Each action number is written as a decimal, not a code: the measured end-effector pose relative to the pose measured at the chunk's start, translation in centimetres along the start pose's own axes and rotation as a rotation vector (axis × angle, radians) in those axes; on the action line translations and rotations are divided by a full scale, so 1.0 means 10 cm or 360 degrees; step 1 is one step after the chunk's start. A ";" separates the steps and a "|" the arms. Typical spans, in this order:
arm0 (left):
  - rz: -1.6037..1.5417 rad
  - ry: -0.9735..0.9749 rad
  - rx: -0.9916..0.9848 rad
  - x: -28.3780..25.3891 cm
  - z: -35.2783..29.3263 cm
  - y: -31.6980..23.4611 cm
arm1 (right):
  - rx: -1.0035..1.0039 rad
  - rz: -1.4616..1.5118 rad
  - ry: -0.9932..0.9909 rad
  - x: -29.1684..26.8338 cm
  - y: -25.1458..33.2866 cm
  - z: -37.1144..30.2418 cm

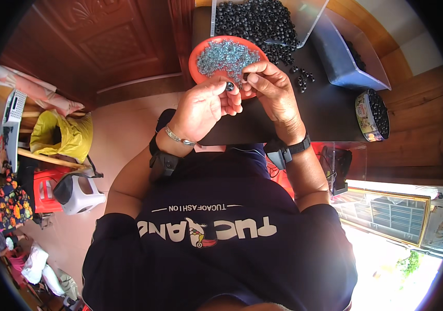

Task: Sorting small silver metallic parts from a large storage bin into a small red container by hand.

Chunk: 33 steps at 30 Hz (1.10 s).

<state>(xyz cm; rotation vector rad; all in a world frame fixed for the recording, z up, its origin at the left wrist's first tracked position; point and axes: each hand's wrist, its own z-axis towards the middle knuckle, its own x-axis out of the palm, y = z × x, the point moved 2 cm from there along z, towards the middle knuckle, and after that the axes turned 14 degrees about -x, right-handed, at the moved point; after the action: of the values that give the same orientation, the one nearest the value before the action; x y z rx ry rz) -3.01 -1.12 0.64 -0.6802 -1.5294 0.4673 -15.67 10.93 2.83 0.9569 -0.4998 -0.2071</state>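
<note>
Far left, a yellow bag [63, 135] slumps open; a white plastic stool [88, 196] stands near it on the pinkish floor. Left hand [199, 110], bracelet at the wrist: thumb and index finger grasp a black ring-shaped piece [229, 86], raised before the red plate [194, 70], which carries a heap of small silvery-blue parts [226, 56]. Behind the plate, a clear bin [309, 32] full of black pieces [255, 20]. Right hand [276, 96]: thumb and index finger pinch a small dark piece [245, 76], mostly hidden, just beside the other. Rightward, loose black pieces [303, 81] on the dark tabletop [330, 119], a bluish bin [353, 79], then a round tin [369, 122] of black pieces.
</note>
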 end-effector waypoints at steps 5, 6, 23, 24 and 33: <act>-0.0050 -0.0005 -0.0011 0.02 0.01 0.03 | 0.0074 -0.0175 -0.0047 0.08 0.00 -0.02; -0.0049 -0.0010 -0.0015 0.02 0.02 0.03 | 0.0078 -0.0173 -0.0048 0.09 -0.01 -0.03; -0.0068 -0.0180 -0.0047 -0.02 0.03 0.08 | -0.0363 -0.0683 0.0181 0.19 0.00 -0.06; -0.0057 -0.0193 -0.0056 -0.02 0.02 0.07 | -0.0360 -0.0683 0.0181 0.19 -0.01 -0.06; -0.0284 -0.0219 -0.0010 0.06 0.02 0.07 | -0.0439 -0.0928 0.0138 0.28 0.01 -0.13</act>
<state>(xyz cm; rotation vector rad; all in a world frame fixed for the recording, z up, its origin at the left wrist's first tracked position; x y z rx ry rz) -3.15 -0.22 0.59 -0.5189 -1.7050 0.3801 -12.63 10.86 3.17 0.8161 -0.0949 -0.7374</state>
